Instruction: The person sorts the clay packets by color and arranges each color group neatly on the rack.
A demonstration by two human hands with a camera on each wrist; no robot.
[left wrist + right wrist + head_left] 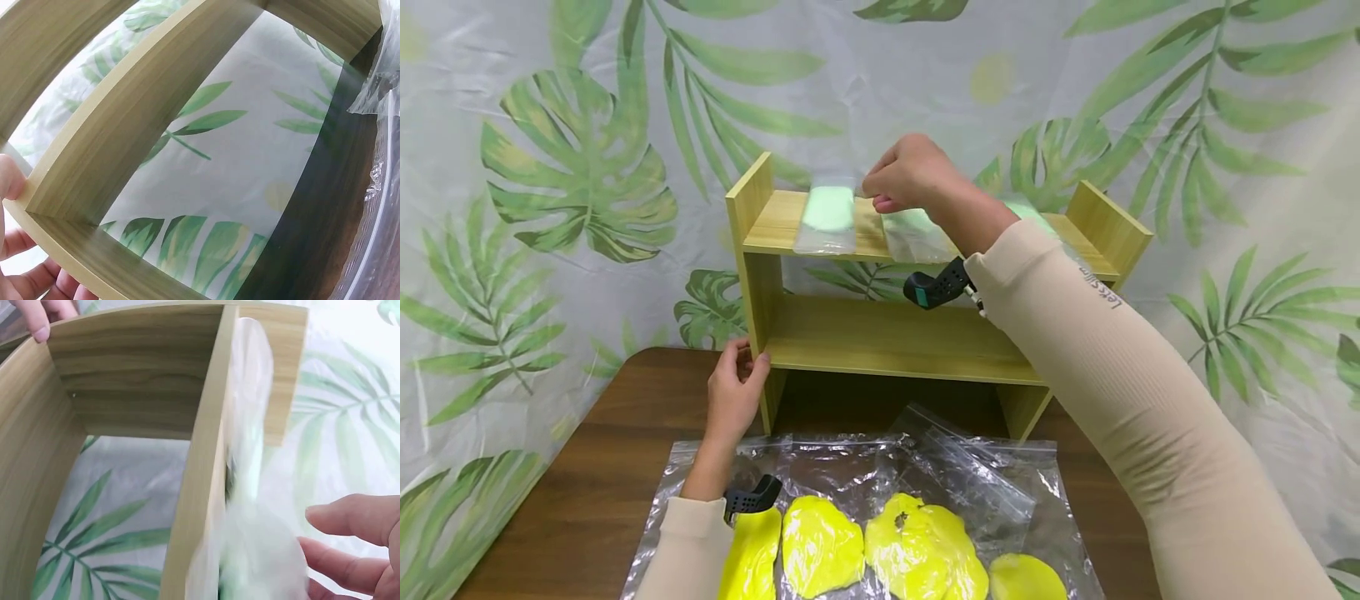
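My left hand (737, 387) grips the left side panel of a small wooden shelf (887, 337), thumb on its front edge and fingers behind. Above the top board, my right hand (913, 175) is beside the middle clear plastic bag (917, 242), which holds a flat pale green piece. In the right wrist view, its thumb and fingers are apart, fingertips close to the blurred bag (256, 562); whether they touch it I cannot tell. Another bag with a pale green piece (830, 208) lies toward the left end of the board. A third pale green piece (1030, 215) is partly hidden behind the right arm.
On the brown table (587, 467), in front of the shelf, lies a large clear zip bag (842, 458) with several flat yellow pieces (823, 546). A smaller clear zip bag (977, 467) overlaps it. A leaf-patterned cloth (587, 158) hangs behind the shelf.
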